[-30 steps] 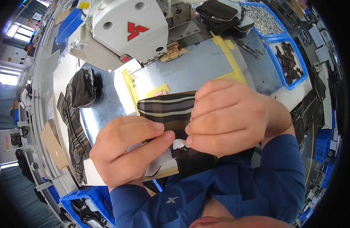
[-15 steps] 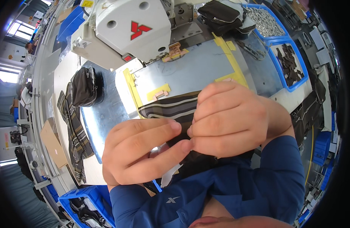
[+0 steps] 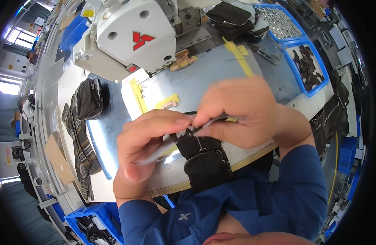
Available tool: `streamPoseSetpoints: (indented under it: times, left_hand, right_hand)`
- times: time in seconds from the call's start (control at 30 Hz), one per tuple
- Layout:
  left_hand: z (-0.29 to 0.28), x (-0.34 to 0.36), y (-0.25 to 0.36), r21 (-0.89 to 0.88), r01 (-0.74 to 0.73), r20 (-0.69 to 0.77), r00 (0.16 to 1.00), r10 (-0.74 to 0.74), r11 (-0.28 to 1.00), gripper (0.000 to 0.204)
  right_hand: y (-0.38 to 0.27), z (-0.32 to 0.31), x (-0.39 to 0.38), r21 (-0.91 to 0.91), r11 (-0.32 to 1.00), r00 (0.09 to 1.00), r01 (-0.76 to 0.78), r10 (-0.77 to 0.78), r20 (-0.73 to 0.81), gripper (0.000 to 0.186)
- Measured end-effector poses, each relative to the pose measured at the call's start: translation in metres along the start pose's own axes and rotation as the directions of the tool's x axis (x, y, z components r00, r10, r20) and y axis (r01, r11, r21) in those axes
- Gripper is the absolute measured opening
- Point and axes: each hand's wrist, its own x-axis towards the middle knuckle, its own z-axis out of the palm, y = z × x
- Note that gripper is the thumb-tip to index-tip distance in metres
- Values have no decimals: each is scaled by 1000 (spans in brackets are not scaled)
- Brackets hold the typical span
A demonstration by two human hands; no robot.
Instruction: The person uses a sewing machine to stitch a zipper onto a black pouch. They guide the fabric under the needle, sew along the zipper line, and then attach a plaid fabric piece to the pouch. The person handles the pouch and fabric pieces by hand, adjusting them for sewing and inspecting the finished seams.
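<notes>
A black zippered pouch (image 3: 207,169) hangs below my two hands, over the near edge of the white table. My left hand (image 3: 145,141) is closed on its upper edge, where a pale lining strip shows beside the fingers. Thumb and fingers of my right hand (image 3: 241,112) pinch a dark, grey-edged part of the same pouch, close to the left fingertips. The right hand is smeared by motion. What exactly lies between the fingertips is partly hidden. Beyond the hands stands a white sewing machine (image 3: 133,38) with a metal work plate (image 3: 204,77) marked by yellow tape.
Striped fabric (image 3: 79,151) and a black pouch (image 3: 89,100) lie at the left. At the right are a blue tray of metal clips (image 3: 280,22), a blue tray of dark strips (image 3: 306,67) and snips (image 3: 265,54). A blue crate (image 3: 94,214) stands lower left.
Both hands have moved up and their grip has shifted. Striped fabric seen behind them is no longer visible there; the black pouch now hangs in view beneath the fingers.
</notes>
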Motion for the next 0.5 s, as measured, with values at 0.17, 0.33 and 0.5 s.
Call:
streamPoseSetpoints:
  times: [0.17, 0.33, 0.5]
  left_hand:
    - [-2, 6, -10, 459, -288, 146, 958, 248, 841, 37]
    - [-4, 1, -9, 599, -333, 180, 942, 284, 728, 31]
    - [-3, 1, -4, 651, -341, 227, 940, 255, 679, 30]
  right_hand:
    - [3, 1, 0, 60, 992, 994, -112, 111, 10, 14]
    - [6, 2, -2, 61, 997, 998, -55, 53, 42, 17]
    - [-1, -5, 4, -116, 984, 988, 132, -122, 94, 18]
